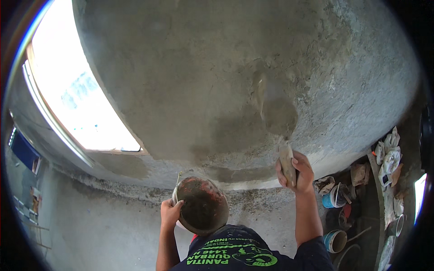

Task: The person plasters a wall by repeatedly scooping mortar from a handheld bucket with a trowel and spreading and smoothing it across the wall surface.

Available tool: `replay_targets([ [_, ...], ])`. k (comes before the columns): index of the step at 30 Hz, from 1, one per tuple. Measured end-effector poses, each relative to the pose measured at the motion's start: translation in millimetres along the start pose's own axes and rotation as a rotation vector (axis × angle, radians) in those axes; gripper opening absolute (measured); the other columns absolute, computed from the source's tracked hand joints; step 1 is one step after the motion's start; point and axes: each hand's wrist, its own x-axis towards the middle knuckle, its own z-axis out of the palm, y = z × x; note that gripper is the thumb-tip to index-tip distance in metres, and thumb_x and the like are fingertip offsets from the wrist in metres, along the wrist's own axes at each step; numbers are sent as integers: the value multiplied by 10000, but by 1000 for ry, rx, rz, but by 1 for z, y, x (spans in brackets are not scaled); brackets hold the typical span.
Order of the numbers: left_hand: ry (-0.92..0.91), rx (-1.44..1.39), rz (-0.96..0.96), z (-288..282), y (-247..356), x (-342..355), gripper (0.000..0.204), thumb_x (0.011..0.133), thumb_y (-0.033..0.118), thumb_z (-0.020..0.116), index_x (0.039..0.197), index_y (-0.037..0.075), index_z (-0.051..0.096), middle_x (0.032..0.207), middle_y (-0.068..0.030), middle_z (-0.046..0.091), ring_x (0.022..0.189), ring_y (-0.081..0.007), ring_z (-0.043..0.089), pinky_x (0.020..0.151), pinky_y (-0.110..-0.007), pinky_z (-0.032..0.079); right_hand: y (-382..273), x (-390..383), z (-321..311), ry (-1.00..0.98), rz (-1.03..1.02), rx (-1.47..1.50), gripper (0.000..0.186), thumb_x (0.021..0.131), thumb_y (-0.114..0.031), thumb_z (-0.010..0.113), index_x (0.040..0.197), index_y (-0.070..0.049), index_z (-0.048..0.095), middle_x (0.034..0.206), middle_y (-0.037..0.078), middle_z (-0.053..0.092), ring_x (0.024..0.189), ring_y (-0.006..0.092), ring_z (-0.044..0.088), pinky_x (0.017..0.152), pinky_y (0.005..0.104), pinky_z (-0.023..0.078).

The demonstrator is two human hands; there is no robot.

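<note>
My left hand (169, 212) grips the rim of a round bucket (201, 203) holding dark grey mortar, with reddish patches inside. My right hand (300, 174) is closed on the pale handle of a trowel (286, 158). Above that handle, a mortar-coloured shape, apparently the blade, is against the grey plastered wall (190, 77), where it is hard to tell apart from the wet mortar. Darker damp patches (230, 131) show on the wall left of it.
A bright window opening (79, 104) is at left. Below the wall is a concrete floor (104, 221). At right are buckets (337, 241), crumpled sacks (389, 165) and an upright plank (384, 198). A blue panel (25, 149) stands at far left.
</note>
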Motion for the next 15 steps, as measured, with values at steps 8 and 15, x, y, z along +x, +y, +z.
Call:
replay_targets([
  [8, 38, 76, 28, -32, -8, 31, 253, 851, 125, 737, 688, -32, 623, 631, 31, 557, 579, -70, 469, 527, -310, 391, 28, 85, 12, 495, -1078, -1501, 522, 923, -127, 692, 1401, 20, 541, 1062, 199, 650, 752, 323, 672, 669, 399, 561],
  [15, 45, -43, -34, -56, -19, 34, 157, 843, 92, 716, 850, -65, 714, 730, 19, 634, 661, -76, 543, 599, -289, 453, 68, 131, -7, 711, -948, -1729, 600, 880, -124, 695, 1463, -138, 554, 995, 126, 672, 751, 311, 700, 592, 409, 568],
])
